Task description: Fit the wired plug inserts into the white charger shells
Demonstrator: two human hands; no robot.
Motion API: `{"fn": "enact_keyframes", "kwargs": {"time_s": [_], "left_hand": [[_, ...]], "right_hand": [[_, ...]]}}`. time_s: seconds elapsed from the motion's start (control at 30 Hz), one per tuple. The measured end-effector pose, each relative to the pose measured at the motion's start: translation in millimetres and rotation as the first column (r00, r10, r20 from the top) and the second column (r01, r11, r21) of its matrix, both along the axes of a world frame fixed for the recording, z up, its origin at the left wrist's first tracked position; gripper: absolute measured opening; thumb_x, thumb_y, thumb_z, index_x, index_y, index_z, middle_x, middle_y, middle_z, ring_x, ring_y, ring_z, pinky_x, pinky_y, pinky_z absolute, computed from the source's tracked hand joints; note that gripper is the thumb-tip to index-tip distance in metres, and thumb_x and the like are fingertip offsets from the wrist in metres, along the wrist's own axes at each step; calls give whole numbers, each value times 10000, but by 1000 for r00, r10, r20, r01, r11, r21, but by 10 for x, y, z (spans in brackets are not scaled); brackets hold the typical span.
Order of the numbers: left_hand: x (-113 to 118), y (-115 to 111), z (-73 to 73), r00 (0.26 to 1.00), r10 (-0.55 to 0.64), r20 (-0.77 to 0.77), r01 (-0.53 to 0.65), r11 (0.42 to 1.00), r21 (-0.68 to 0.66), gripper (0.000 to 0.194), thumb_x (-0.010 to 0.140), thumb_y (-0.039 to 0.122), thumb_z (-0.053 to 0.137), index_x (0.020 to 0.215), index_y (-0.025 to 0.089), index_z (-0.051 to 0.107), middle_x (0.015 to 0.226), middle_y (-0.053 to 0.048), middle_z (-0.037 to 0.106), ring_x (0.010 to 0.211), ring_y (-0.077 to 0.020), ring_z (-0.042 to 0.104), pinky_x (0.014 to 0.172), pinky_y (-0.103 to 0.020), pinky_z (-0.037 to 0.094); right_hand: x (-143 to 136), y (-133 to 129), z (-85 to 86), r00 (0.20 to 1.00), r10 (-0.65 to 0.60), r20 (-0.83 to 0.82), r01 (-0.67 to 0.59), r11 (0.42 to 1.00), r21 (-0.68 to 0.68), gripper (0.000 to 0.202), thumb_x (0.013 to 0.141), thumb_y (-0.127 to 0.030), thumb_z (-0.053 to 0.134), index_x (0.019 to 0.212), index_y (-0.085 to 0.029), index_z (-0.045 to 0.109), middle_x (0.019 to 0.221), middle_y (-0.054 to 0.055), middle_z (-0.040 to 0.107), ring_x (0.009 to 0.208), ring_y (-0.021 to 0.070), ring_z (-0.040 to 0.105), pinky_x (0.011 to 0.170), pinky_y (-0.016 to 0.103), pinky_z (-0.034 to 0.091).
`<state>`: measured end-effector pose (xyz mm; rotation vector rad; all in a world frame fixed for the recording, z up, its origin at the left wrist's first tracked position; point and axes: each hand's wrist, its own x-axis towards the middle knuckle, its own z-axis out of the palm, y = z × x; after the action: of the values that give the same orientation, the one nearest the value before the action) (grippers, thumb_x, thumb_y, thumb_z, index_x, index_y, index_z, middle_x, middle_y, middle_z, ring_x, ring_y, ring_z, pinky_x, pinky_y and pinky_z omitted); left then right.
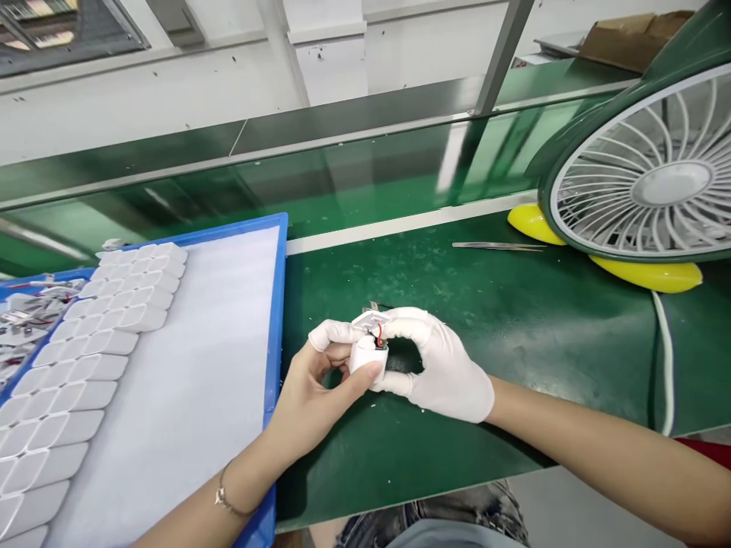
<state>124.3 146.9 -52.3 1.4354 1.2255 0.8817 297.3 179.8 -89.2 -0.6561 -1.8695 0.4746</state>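
Between my hands, above the green mat, is a small white housing (365,361) with its open end up. A red wire (380,332) rises from it to a pale cap-like part (372,320) tilted just above the opening. My left hand (320,384), bare except for a white cover on a finger, has its thumb on the housing's front, and its covered finger reaches the cap part. My right hand (442,365), in a white glove, closes on the right side of the housing and the cap part. Its fingertips are partly hidden.
On the left, a blue tray (279,304) holds rows of white housings (108,342); beside it another blue bin holds small wired parts (34,320). Tweezers (496,246) lie at the back right, near a fan (668,183) with yellow feet and a white cable (662,365).
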Motion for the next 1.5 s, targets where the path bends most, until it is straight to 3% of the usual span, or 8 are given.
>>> {"fn": "enact_keyframes", "kwargs": {"time_s": [0.27, 0.6, 0.73, 0.83, 0.97, 1.1, 1.27, 1.5], "left_hand": [[-35, -14, 31, 1000, -5, 15, 6, 998, -66, 210, 820, 330, 682, 840, 183, 533, 622, 23, 559, 556, -102, 543, 524, -234, 465], [27, -4, 43, 999, -7, 34, 9, 997, -77, 213, 829, 302, 648, 882, 204, 467, 622, 26, 611, 487, -102, 568, 472, -230, 458], [18, -32, 8, 996, 17, -90, -5, 991, 131, 374, 827, 219, 641, 1081, 229, 366, 758, 6, 681, 625, -146, 658, 575, -270, 520], [-27, -47, -66, 969, 7, -249, 99, 908, 408, 570, 802, 144, 660, 1222, 248, 289, 992, -49, 695, 802, -168, 682, 728, -323, 538], [-88, -31, -154, 943, -33, -331, 221, 807, 548, 759, 808, 86, 646, 1366, 257, 160, 1167, -95, 654, 949, -177, 671, 874, -369, 518], [-87, -20, -159, 943, -33, -333, 215, 821, 528, 717, 841, 87, 604, 1386, 264, 174, 1148, -90, 654, 933, -176, 685, 876, -368, 535], [-43, 3, -86, 928, -61, -368, 238, 857, 457, 474, 830, 151, 648, 1237, 225, 416, 919, -31, 683, 804, -155, 685, 721, -268, 555], [28, 0, 23, 945, -124, -304, 184, 966, 180, 341, 876, 235, 586, 1167, 197, 414, 704, 43, 630, 564, -91, 568, 532, -203, 481]], "right_hand": [[54, 13, 31, 996, 76, 47, -74, 997, -36, 286, 839, -328, 688, 1089, -241, 580, 929, 27, 726, 891, 183, 697, 778, 305, 574], [77, 55, 12, 987, 139, 77, -135, 989, -53, 336, 820, -292, 695, 1123, -250, 556, 946, 51, 698, 923, 219, 670, 829, 403, 543], [102, 63, -33, 990, 125, 63, -115, 984, -137, 524, 762, -309, 734, 1207, -227, 470, 1130, 112, 598, 1041, 243, 609, 865, 438, 535], [147, 24, -40, 986, 152, 67, -134, 967, -215, 774, 707, -315, 764, 1345, -205, 341, 1270, 160, 482, 1132, 268, 554, 898, 450, 529], [147, -27, -14, 981, 172, 90, -167, 984, -68, 747, 774, -252, 684, 1399, -247, 275, 1307, 141, 471, 1259, 273, 487, 1013, 475, 461], [115, -9, 23, 980, 160, 115, -160, 987, -12, 540, 832, -233, 606, 1329, -299, 407, 1238, 96, 543, 1094, 233, 604, 938, 429, 513], [139, 49, 120, 964, 263, 44, -247, 943, -225, 182, 889, -182, 561, 1013, -300, 624, 951, 7, 688, 911, 185, 667, 817, 347, 557], [86, -16, 65, 996, 82, -37, -90, 904, -417, 47, 891, -229, 560, 870, -227, 602, 875, 33, 703, 803, 178, 675, 725, 331, 572]]}}
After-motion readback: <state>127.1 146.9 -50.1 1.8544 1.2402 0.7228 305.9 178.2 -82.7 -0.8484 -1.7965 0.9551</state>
